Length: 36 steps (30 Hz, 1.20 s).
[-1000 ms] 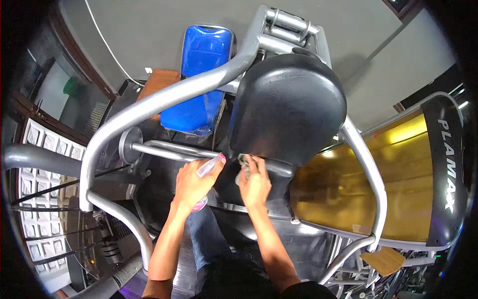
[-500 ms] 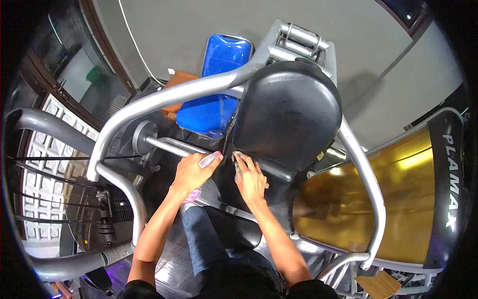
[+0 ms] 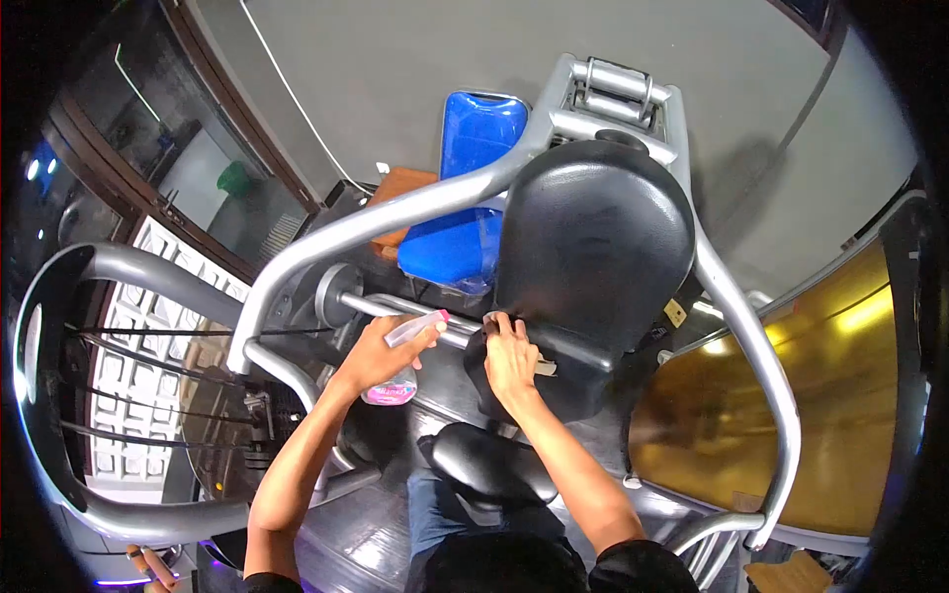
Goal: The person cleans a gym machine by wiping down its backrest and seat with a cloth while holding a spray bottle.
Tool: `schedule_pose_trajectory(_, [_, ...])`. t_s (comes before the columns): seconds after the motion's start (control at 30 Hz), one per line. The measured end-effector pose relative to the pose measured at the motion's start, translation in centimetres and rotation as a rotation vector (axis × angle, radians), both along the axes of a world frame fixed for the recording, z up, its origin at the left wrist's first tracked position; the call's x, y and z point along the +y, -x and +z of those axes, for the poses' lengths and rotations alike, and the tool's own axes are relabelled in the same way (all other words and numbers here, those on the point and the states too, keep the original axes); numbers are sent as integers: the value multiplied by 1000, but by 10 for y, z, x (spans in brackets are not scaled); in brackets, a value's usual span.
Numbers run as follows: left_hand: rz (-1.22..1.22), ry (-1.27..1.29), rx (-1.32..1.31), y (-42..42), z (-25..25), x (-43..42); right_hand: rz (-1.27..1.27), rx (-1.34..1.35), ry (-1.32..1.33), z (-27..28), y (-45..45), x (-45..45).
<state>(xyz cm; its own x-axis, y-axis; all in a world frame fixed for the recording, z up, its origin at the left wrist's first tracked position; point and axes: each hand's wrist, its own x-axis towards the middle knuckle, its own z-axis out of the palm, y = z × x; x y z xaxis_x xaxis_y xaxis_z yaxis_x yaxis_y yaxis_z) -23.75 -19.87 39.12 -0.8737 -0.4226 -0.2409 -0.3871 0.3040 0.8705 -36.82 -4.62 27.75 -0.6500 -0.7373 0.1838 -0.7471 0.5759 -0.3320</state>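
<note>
Hands apart from each other took the middle of my feed: the left hand was wrapped around the upper part of a spray bottle, and the right hand had its fingers bent over a cloth, pressing it to the left side of a black seat pad.

Largest was the exercise machine, its silver tubular frame curving around both sides. Inside it rose the black backrest, rounded at the top, with the seat pad just below. A smaller black pad sat nearer the wearer's legs.

For good contact, I judged that the cloth wanted spreading flat under the whole palm, with even pressure along the seat's edge and into the crease by the backrest. The bottle was best kept clear of the upholstery, its nozzle turned off the right hand.

Of the containers, a green bin stood far off beyond the glass, its contents not visible to me. The bottle, left of the seat, showed a pink label low down and a pink nozzle; I could not tell how much liquid it held.
</note>
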Motion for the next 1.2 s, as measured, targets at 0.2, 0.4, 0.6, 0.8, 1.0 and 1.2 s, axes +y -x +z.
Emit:
schedule_pose_trajectory(0.2, [-227, -2, -98, 9, -2, -34, -33, 215, -278, -17, -6, -33])
schedule_pose_trajectory(0.4, [-477, 105, -185, 32, -9, -70, -14, 312, -656, -33, 0, -82])
schedule_pose_trajectory(0.6, [-702, 237, -199, 49, -11, -98, -279, 206, -689, -40, 20, -117])
schedule_pose_trajectory(0.8, [-721, 346, 14, 45, -37, -103, -269, 202, -727, -31, 6, -95])
schedule_pose_trajectory(1.0, [-841, 162, -337, 49, -21, -101, -138, 215, -421, -25, -22, -52])
schedule_pose_trajectory(1.2, [-964, 324, -158, 42, -38, -97, -331, 83, -407, -45, -26, -73])
